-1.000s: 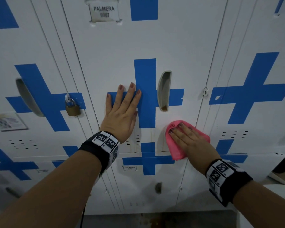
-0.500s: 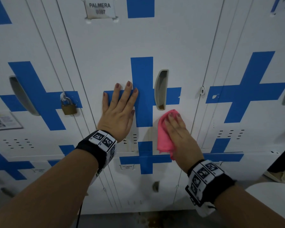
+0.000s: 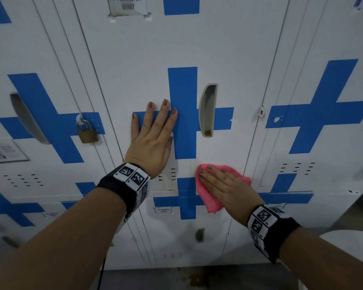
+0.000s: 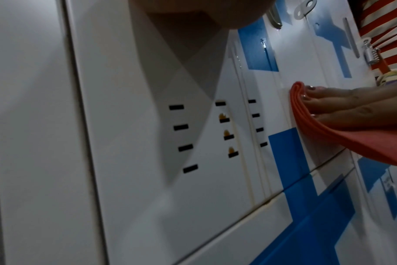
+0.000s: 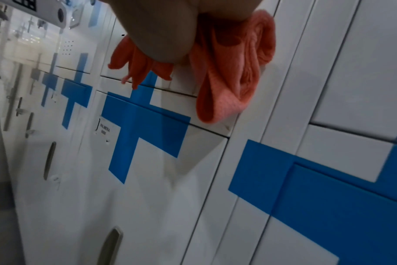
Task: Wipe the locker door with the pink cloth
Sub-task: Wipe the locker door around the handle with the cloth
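Note:
The white locker door (image 3: 147,59) with a blue cross and a grey recessed handle (image 3: 206,109) fills the middle of the head view. My left hand (image 3: 153,135) lies flat on it, fingers straight, left of the cross. My right hand (image 3: 224,187) presses the crumpled pink cloth (image 3: 210,197) against the door's lower edge with flat fingers. In the left wrist view the cloth (image 4: 342,129) sits under those fingers (image 4: 342,105). The right wrist view shows the cloth (image 5: 233,71) bunched under my palm.
A brass padlock (image 3: 87,132) hangs on the locker to the left. Vent slots (image 3: 172,174) sit low on the door. A name plate (image 3: 127,5) is at the top. More lockers lie below and to both sides. A white rounded object (image 3: 344,248) is at lower right.
My right hand has slid the pink cloth down and to the right, from beside the cross's stem to the door's lower edge. The left hand has stayed flat in place.

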